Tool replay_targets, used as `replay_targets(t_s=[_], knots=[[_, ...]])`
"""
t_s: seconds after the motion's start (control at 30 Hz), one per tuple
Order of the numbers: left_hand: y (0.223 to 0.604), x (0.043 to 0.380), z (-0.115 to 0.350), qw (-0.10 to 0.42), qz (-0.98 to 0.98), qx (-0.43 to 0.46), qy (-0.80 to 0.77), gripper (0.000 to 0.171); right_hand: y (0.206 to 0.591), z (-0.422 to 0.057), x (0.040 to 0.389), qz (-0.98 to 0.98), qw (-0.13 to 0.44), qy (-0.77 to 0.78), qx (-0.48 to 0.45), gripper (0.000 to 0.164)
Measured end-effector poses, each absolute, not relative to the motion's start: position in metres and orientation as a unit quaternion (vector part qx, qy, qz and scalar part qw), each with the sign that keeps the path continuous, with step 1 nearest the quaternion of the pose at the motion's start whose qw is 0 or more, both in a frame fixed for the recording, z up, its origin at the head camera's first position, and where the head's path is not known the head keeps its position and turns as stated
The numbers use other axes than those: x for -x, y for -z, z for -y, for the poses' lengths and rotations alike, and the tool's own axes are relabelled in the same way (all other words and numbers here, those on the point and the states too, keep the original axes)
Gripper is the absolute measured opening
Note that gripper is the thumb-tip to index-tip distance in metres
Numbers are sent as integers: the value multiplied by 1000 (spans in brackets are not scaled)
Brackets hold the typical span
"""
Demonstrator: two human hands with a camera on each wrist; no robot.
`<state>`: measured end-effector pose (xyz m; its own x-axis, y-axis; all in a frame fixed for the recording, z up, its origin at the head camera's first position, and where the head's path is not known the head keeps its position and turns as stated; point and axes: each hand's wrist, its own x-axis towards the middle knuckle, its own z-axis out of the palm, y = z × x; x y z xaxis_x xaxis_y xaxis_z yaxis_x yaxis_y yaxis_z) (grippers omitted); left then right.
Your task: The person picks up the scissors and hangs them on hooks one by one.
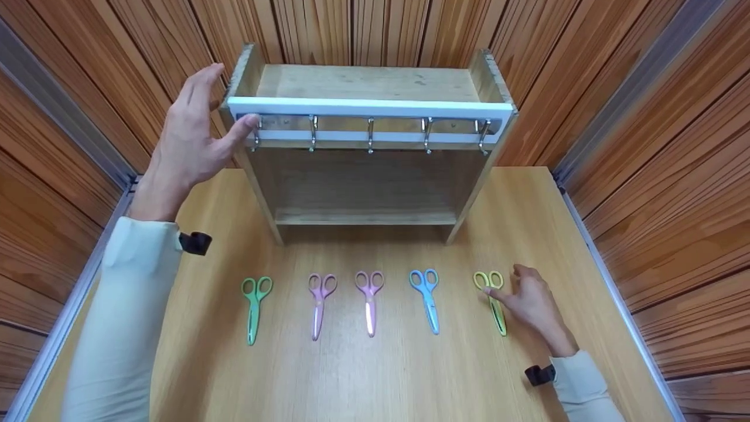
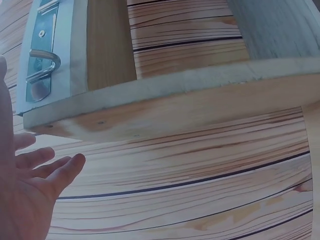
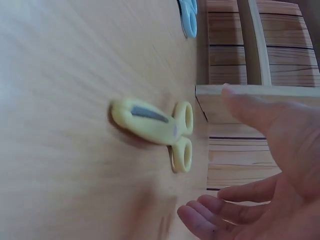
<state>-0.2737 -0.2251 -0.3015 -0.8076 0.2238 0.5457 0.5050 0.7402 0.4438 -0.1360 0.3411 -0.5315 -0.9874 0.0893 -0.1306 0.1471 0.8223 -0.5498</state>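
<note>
1. Left hand [image 1: 193,132] is held raised beside hook rack [image 1: 340,136], fingers spread, nothing gripped.
2. Right hand [image 1: 534,303] is lowered, fingers parted, nothing gripped.
3. Yellow scissors [image 1: 497,314] are positioned beside it, toward right edge of worktop [image 1: 562,234].

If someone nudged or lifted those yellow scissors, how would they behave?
The yellow scissors look slim beside the right hand, so they're probably light. Lying flat on the table, they'd likely slide rather than roll. Their straight, solid-looking body suggests they'd stay stiff when lifted.
</note>
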Motion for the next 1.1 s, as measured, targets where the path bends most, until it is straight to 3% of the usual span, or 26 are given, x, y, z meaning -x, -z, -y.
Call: replay_targets(t_s=[0.1,0.27,0.37,0.7,1.1], knots=[[300,275,222,235,904,208,291,84,535,-338,133,-952,55,293,-68,94],[298,278,217,234,904,219,281,87,541,-334,131,-950,58,295,-87,66],[298,279,215,227,906,216,285,87,542,-331,130,-949,60,295,-96,57],[300,282,213,204,914,201,288,85,545,-319,130,-953,44,274,-119,59],[300,283,209,194,919,195,282,82,559,-301,122,-995,-47,92,-7,56]])
